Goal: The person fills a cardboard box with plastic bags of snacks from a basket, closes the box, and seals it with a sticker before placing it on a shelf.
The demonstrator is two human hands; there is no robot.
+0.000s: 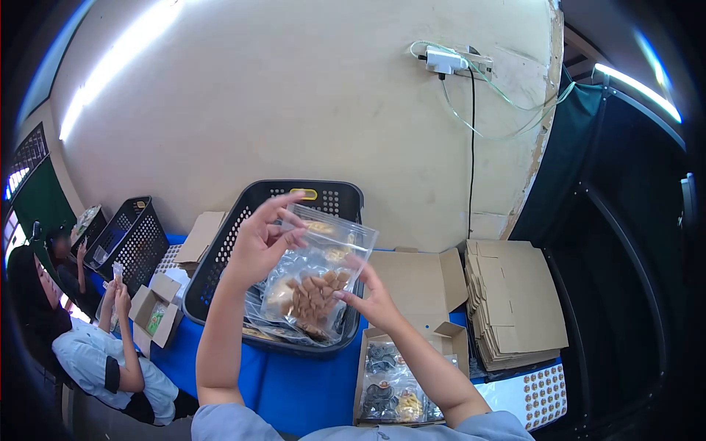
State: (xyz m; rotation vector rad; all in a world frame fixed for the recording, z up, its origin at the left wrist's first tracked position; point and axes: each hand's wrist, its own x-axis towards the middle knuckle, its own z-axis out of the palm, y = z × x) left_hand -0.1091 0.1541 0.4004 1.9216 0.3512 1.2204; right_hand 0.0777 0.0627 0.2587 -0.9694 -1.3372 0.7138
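A clear zip-lock bag (312, 275) with small brown pieces in its lower part is held up over the black basket. My right hand (373, 300) grips the bag's right edge between thumb and fingers. At the bag's upper left corner is my left hand (266, 239), its fingers bent but apart, fingertips right by the zip strip. Below, the perforated black basket (209, 275) holds more clear bags, partly hidden by the raised one. An open cardboard box (362, 378) to the right contains bags of dark grey and yellow pieces.
Flattened cardboard boxes (518, 301) are stacked at the right, beside a sheet of round stickers (544, 393). To the left, a co-worker (110, 360) holds a small packet near another open box (157, 312). A second black basket (132, 235) stands farther back on the blue tablecloth (287, 389).
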